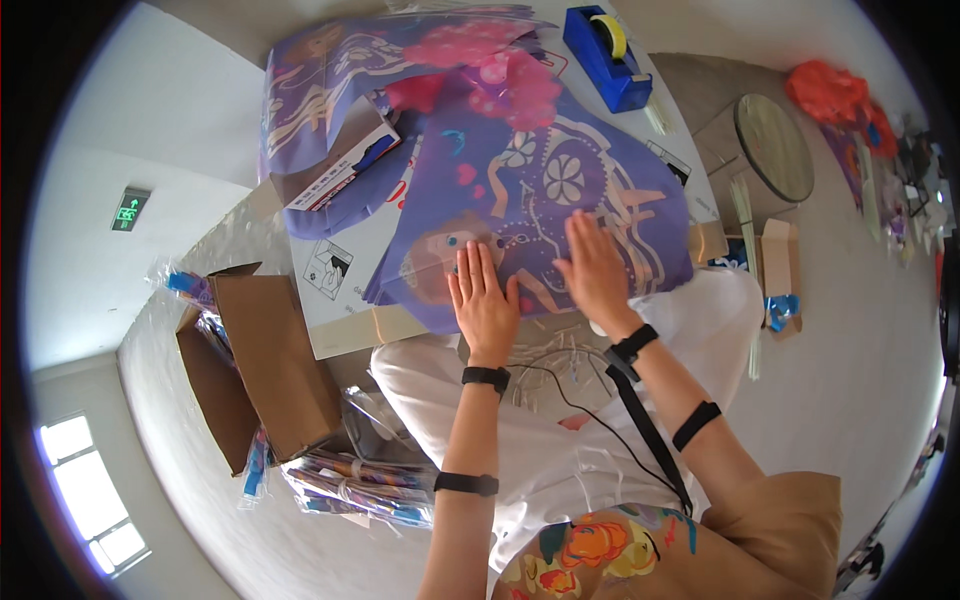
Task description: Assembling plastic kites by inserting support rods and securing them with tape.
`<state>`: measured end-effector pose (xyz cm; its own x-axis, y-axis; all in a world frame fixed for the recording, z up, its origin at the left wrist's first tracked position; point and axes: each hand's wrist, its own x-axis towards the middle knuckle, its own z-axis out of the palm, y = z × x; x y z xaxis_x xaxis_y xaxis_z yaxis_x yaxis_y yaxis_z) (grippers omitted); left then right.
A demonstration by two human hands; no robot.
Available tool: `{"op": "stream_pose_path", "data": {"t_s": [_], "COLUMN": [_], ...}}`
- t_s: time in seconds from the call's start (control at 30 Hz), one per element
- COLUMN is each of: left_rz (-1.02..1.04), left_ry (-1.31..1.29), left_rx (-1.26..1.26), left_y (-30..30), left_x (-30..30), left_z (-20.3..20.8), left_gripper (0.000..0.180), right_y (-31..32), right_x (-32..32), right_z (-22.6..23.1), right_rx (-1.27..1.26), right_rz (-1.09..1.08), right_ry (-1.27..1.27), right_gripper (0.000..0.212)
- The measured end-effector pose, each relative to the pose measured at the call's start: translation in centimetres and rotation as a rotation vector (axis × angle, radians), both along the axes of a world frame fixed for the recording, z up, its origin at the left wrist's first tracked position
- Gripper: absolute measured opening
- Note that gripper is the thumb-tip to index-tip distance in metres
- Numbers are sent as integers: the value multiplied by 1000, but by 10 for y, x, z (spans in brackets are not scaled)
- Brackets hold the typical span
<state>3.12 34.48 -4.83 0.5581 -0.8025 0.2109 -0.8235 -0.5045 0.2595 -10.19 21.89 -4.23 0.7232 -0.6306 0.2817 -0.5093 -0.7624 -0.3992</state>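
A purple printed sheet [450, 190] with a cartoon figure, white flower shapes and pink patches lies over the near part of the table, apparently on top of more sheets at its left edge. My left hand [483, 310] rests flat on it at the figure's face, fingers stretched out and together. To its right, my right hand [598, 270] is over the same sheet with fingers extended; whether its palm presses down I cannot tell. Neither hand holds anything. Black straps circle both forearms and wrists.
More purple sheets [320, 75] lie at the far left under a small open carton [345, 165]. A blue tape dispenser [608, 60] stands far right. A brown cardboard box [285, 365], wrapped bundles [360, 490], a round stool [775, 148] and thin sticks [755, 335] surround the table.
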Motion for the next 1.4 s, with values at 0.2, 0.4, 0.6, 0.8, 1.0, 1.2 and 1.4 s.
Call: {"op": "stream_pose_path", "data": {"t_s": [0.2, 0.4, 0.6, 0.8, 1.0, 1.2, 1.4], "left_rz": [62, -36, -213, 37, 188, 176, 570], "left_ry": [-68, -29, 119, -70, -58, -22, -8], "left_rx": [9, 35, -31, 37, 81, -33, -372], "left_y": [0, -11, -15, 28, 73, 89, 211], "left_x": [2, 6, 24, 82, 132, 139, 173], "left_z": [-11, -1, 9, -9, -12, -16, 17], "left_gripper": [67, 66, 61, 64, 67, 64, 37], "right_y": [-1, 5, -2, -21, -121, -140, -163], "right_x": [42, 60, 54, 25, -80, -104, -121], "right_z": [12, 2, -5, -4, -27, -42, -44], "right_rx": [-32, -65, -93, -66, -208, -367, -259], "right_rz": [142, 266, 268, 165, -169, -135, -111], "right_ry": [22, 110, 113, 114, 245, 287, 300], "right_gripper": [54, 56, 57, 66, 69, 63, 64]}}
